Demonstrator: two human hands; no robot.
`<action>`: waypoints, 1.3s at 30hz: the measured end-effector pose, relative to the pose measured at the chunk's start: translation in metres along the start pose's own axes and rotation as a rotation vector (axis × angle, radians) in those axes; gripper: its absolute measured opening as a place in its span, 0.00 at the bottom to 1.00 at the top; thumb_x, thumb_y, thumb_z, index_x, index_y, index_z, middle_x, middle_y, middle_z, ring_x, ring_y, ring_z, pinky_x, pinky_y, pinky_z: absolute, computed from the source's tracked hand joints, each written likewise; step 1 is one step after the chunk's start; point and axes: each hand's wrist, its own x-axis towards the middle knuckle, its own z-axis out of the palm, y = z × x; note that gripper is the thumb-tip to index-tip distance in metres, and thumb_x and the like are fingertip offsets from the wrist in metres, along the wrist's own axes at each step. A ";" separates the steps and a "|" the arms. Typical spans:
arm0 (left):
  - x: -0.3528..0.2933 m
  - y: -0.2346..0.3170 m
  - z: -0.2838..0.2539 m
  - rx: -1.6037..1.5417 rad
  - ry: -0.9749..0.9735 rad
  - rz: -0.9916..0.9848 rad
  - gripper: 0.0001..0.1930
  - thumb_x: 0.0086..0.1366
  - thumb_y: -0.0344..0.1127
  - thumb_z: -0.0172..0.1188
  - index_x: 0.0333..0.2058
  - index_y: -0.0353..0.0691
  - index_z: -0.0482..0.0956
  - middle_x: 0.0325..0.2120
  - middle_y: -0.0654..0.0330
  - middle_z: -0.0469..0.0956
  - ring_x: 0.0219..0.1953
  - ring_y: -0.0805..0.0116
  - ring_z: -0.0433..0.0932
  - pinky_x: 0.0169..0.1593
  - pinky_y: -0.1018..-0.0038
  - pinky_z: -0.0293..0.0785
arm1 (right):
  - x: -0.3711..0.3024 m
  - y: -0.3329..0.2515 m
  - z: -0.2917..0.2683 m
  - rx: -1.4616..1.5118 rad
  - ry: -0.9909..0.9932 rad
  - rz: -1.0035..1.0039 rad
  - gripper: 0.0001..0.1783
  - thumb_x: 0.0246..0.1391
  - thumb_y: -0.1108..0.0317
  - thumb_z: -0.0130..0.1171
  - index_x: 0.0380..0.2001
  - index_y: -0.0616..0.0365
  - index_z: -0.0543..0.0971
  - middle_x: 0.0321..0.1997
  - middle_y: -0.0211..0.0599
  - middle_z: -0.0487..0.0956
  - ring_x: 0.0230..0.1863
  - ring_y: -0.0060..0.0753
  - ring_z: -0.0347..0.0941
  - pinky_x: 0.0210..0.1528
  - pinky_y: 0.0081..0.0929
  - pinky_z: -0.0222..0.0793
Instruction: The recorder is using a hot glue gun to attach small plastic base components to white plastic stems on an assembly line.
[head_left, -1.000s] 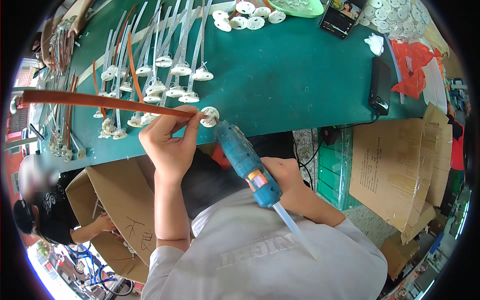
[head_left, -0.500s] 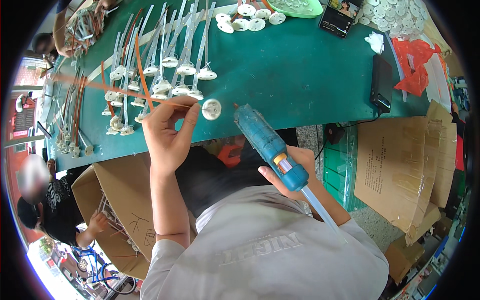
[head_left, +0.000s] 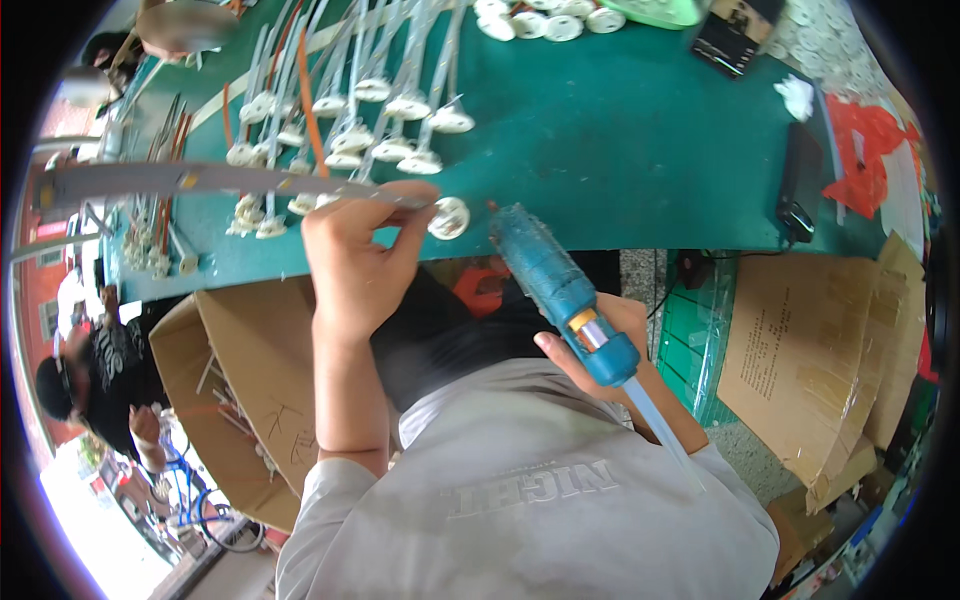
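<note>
My left hand [head_left: 358, 255] is closed with a pinch on a flat grey LED strip [head_left: 230, 182], which stretches far to the left. A round white disc [head_left: 450, 218] is at the strip's near end, just beyond my fingertips. My right hand [head_left: 625, 318] is wrapped round a blue glue gun [head_left: 545, 262]. Its nozzle points up and left, a little right of the disc and apart from it. A long translucent glue stick [head_left: 662, 432] sticks out of the gun's back end.
On the green table [head_left: 600, 130] lie several strips with white discs [head_left: 408, 105], a phone [head_left: 735, 38], a black power bank [head_left: 800, 180], and a red plastic bag [head_left: 868, 145]. Cardboard boxes [head_left: 245, 390] stand below the edge. A person [head_left: 115, 365] is at the left.
The held strip has turned from its orange side to its grey face with the LEDs. Both hands keep their holds. The whole view has shifted slightly.
</note>
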 end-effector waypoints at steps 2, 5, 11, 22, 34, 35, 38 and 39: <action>0.002 0.001 0.003 0.032 -0.049 0.039 0.07 0.57 0.17 0.67 0.35 0.30 0.85 0.30 0.57 0.86 0.31 0.72 0.86 0.35 0.79 0.81 | -0.002 -0.001 0.004 0.043 -0.001 0.028 0.11 0.44 0.71 0.73 0.31 0.59 0.80 0.22 0.36 0.78 0.21 0.39 0.75 0.26 0.28 0.71; 0.003 0.002 0.009 0.026 -0.019 0.074 0.07 0.55 0.17 0.68 0.34 0.31 0.85 0.29 0.57 0.86 0.30 0.72 0.86 0.34 0.79 0.81 | -0.005 0.007 0.014 0.071 0.043 -0.059 0.09 0.45 0.72 0.71 0.29 0.58 0.80 0.21 0.35 0.76 0.19 0.35 0.72 0.23 0.26 0.68; -0.001 -0.004 0.009 0.029 0.011 0.044 0.07 0.54 0.16 0.68 0.33 0.31 0.85 0.28 0.57 0.86 0.30 0.72 0.86 0.37 0.78 0.83 | -0.002 0.003 0.012 0.050 -0.122 -0.071 0.10 0.47 0.78 0.68 0.35 0.62 0.80 0.30 0.42 0.82 0.30 0.37 0.80 0.34 0.29 0.77; -0.002 -0.006 0.010 -0.009 0.016 0.035 0.08 0.55 0.17 0.68 0.34 0.31 0.86 0.28 0.59 0.86 0.32 0.72 0.87 0.40 0.77 0.84 | 0.005 0.010 0.034 0.080 0.002 -0.155 0.08 0.41 0.74 0.68 0.28 0.58 0.79 0.21 0.35 0.79 0.19 0.38 0.77 0.23 0.25 0.71; -0.001 -0.009 0.010 0.016 0.011 0.063 0.09 0.55 0.17 0.68 0.36 0.32 0.86 0.27 0.59 0.86 0.32 0.72 0.87 0.40 0.77 0.84 | 0.003 0.005 0.028 0.016 -0.007 -0.143 0.09 0.40 0.73 0.68 0.28 0.58 0.79 0.21 0.34 0.79 0.19 0.37 0.76 0.23 0.24 0.72; -0.001 -0.009 0.010 0.017 0.011 0.064 0.09 0.55 0.17 0.68 0.36 0.32 0.86 0.27 0.59 0.86 0.32 0.72 0.87 0.40 0.77 0.84 | 0.002 0.004 0.028 0.017 -0.006 -0.143 0.09 0.40 0.73 0.68 0.28 0.58 0.79 0.21 0.34 0.79 0.19 0.37 0.76 0.23 0.24 0.72; -0.002 -0.008 0.010 0.024 0.008 0.064 0.09 0.55 0.17 0.68 0.36 0.32 0.86 0.27 0.59 0.86 0.33 0.72 0.87 0.41 0.77 0.84 | 0.000 0.005 0.027 0.028 -0.041 -0.113 0.05 0.46 0.79 0.66 0.28 0.62 0.81 0.24 0.40 0.82 0.22 0.37 0.81 0.27 0.27 0.77; -0.001 -0.008 0.011 0.020 0.012 0.059 0.09 0.55 0.17 0.68 0.36 0.32 0.86 0.27 0.59 0.86 0.33 0.72 0.87 0.41 0.77 0.84 | 0.000 0.010 0.030 0.038 -0.015 -0.141 0.07 0.43 0.76 0.67 0.28 0.60 0.80 0.23 0.37 0.81 0.20 0.37 0.78 0.25 0.26 0.74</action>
